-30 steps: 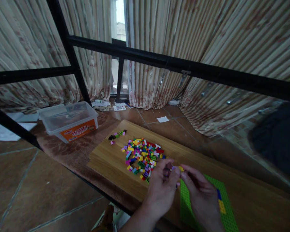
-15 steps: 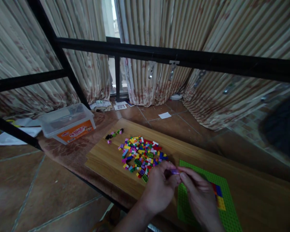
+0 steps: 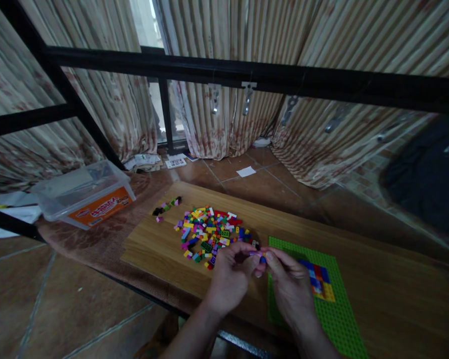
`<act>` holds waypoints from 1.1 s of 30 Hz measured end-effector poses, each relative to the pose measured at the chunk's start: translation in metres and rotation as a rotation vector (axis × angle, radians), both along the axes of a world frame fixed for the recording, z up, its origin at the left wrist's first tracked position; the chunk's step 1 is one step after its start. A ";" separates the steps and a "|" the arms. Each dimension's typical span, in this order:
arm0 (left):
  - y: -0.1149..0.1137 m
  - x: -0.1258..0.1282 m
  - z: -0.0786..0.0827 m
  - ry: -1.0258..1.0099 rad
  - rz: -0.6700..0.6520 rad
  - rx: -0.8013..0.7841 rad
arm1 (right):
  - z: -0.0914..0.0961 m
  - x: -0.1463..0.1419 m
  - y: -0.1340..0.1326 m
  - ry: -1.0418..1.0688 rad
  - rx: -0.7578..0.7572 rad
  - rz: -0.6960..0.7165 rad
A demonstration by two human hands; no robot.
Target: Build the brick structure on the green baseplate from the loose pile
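My left hand (image 3: pixel 230 279) and my right hand (image 3: pixel 292 281) meet over the table, fingertips pinched together. Between them is a small purple and blue toy brick (image 3: pixel 262 259); whether it is one piece or two joined I cannot tell. Beneath my right hand lies a green baseplate (image 3: pixel 340 314), partly covered by the hand. On the plate sits a flat block of blue, red and yellow bricks (image 3: pixel 326 291). A loose pile of mixed coloured bricks (image 3: pixel 209 229) spreads to the left of my hands, its near side partly hidden by the left one.
The wooden board (image 3: pixel 149 249) carries a short row of dark, green and pink bricks (image 3: pixel 166 205) at its far left. A clear plastic box (image 3: pixel 93 194) with an orange label stands beyond. Black metal bars (image 3: pixel 194 67) cross in front of the curtains (image 3: pixel 224 124). White paper (image 3: pixel 246 171) lies on the floor.
The view has shifted, so the scene sits further left. My hands have turned slightly, and blue now shows beside the purple at the fingertips. More of the brick block on the baseplate is visible.
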State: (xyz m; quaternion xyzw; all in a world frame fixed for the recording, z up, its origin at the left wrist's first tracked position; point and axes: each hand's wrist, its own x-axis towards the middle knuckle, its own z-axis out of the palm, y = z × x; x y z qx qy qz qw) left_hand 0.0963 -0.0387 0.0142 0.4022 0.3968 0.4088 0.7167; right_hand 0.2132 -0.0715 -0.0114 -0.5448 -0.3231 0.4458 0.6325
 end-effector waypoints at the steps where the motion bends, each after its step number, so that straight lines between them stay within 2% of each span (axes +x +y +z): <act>1: 0.000 0.000 0.001 -0.011 0.001 -0.020 | 0.000 -0.001 0.001 0.046 -0.001 -0.003; 5: 0.003 -0.002 0.001 -0.069 0.032 -0.093 | -0.002 -0.004 0.005 0.147 -0.016 0.023; 9: 0.009 -0.008 -0.003 -0.163 0.087 -0.210 | -0.011 -0.004 0.012 0.127 -0.037 -0.014; 11: 0.012 -0.013 -0.005 -0.208 0.145 -0.275 | -0.017 -0.003 0.015 0.022 -0.062 -0.027; 14: 0.015 -0.020 -0.006 -0.274 0.192 -0.362 | -0.024 -0.004 0.019 -0.271 -0.053 -0.008; 17: 0.015 -0.025 -0.006 -0.317 0.160 -0.436 | -0.025 -0.007 0.021 -0.555 0.021 0.071; 20: 0.014 -0.027 -0.007 -0.337 0.127 -0.478 | -0.024 -0.010 0.022 -0.670 0.071 0.135; 27: 0.016 -0.026 -0.008 -0.269 0.134 -0.488 | -0.024 -0.006 0.021 -0.661 0.126 0.116; 33: 0.013 -0.021 -0.007 -0.136 0.132 -0.366 | -0.010 -0.008 0.017 -0.459 0.097 0.088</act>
